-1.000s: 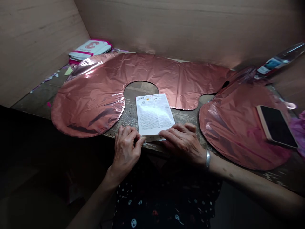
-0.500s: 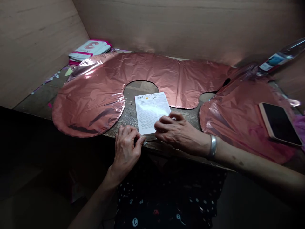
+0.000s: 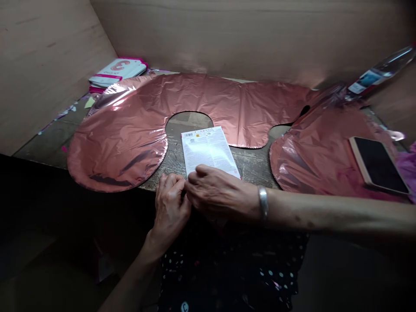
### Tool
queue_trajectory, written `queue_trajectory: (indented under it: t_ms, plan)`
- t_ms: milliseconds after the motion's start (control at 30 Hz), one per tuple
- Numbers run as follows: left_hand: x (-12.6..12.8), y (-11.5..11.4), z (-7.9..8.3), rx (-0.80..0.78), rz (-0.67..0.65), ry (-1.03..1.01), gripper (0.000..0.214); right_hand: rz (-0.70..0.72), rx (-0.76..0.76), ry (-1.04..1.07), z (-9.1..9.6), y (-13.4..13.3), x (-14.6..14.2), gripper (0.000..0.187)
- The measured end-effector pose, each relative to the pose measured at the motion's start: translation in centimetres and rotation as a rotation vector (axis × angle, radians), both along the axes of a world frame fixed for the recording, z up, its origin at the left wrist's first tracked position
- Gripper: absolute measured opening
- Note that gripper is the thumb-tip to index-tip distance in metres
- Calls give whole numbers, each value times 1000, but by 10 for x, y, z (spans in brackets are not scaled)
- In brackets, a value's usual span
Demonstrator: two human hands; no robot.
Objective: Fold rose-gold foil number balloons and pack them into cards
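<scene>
A white printed packet (image 3: 211,149) with a barcode and small text lies on the worn tabletop, its lower edge hidden under my fingers. My left hand (image 3: 170,197) pinches at the packet's lower left corner, fingers curled. Right beside it, my right hand (image 3: 217,188), with a silver bangle at the wrist, is closed over the packet's bottom edge. The two hands touch or nearly touch; what lies between the right fingertips is hidden. Behind the packet spreads a large flat rose-gold foil balloon (image 3: 130,130), curving around it.
More rose-gold foil (image 3: 308,151) lies to the right, with a phone (image 3: 380,164) on top. A plastic bottle (image 3: 373,78) lies tilted at the back right. Stacked packets (image 3: 118,71) marked with a 3 sit at the back left. Wooden panels (image 3: 227,39) wall in the table.
My right hand has moved left and slightly down along the packet's bottom edge to meet my left hand. The left hand stays in nearly the same place. The view has shifted slightly.
</scene>
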State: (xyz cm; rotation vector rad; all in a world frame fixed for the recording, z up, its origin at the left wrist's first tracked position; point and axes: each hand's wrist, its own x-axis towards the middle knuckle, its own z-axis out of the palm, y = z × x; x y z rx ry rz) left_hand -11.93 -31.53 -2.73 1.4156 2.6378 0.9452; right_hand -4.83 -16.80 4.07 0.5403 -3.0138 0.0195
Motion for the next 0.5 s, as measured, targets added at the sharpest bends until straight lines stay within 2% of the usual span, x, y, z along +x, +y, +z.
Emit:
queue_trajectory:
  t_ms: [67, 100, 300, 500]
  plan:
    - [1, 1, 3, 3, 11, -8, 14, 73, 40, 92, -6, 8, 20, 21]
    - [2, 2, 4, 11, 19, -10, 15, 64, 41, 147, -10, 12, 32, 24]
    - [3, 3, 5, 28, 34, -24, 18, -245, -106, 256, -41, 23, 85, 29]
    - [2, 3, 4, 23, 25, -16, 18, -514, -344, 303, -52, 10, 91, 26]
